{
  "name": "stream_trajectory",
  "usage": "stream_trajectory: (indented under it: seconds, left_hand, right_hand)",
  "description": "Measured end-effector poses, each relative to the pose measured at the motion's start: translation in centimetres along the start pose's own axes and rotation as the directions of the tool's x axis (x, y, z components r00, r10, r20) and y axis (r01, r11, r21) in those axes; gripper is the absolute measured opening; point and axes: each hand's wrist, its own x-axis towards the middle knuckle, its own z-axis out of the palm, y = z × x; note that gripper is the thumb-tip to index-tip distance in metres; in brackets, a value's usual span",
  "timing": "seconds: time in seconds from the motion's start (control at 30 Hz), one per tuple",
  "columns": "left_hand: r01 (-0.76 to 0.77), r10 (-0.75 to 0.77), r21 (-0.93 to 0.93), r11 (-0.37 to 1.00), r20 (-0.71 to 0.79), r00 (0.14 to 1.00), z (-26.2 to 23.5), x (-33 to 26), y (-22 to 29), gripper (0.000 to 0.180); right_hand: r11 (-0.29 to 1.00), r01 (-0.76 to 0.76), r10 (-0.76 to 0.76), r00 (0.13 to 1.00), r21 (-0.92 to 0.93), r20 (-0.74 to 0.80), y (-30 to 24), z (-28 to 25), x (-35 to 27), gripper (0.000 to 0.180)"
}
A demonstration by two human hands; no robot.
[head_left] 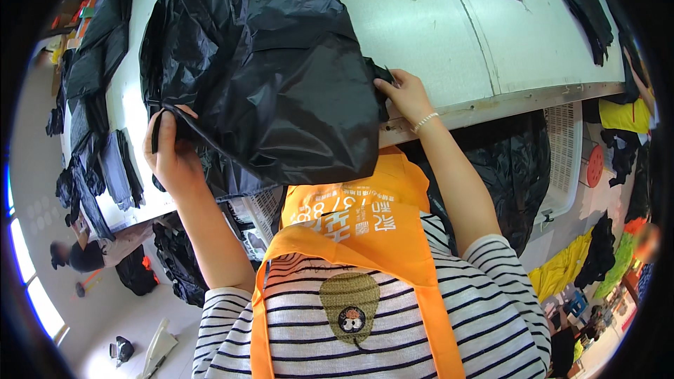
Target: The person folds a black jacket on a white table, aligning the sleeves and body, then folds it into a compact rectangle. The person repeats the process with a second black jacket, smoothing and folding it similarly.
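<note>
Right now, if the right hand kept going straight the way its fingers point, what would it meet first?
The right hand already pinches the black garment's edge, fingers pointing up and to the left. Going on, it would most likely push deeper into that same fabric, above the white table; depth is hard to judge.

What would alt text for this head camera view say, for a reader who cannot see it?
Seen from above, a person's left hand and right hand hold a large black garment by opposite edges at a white table. The person wears a striped shirt and an orange apron; more dark garments lie along the table's left side.
</note>
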Motion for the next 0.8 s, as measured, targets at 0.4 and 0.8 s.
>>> stream_trajectory:
  seconds: [0.4, 0.8]
  left_hand:
    - [-0.767, 0.524, 0.264, 0.585, 0.598, 0.606, 22.9, 1.8, -10.7, 0.043]
    - [-0.547, 0.204, 0.306, 0.779, 0.702, 0.682, 21.7, -0.9, -12.9, 0.019]
  right_hand:
    - [0.801, 0.546, -0.316, 0.734, 0.245, -0.601, -2.9, -9.9, -6.9, 0.018]
    - [0.591, 0.588, -0.317, 0.798, -0.552, 0.512, -0.6, -3.4, -8.6, 0.05]
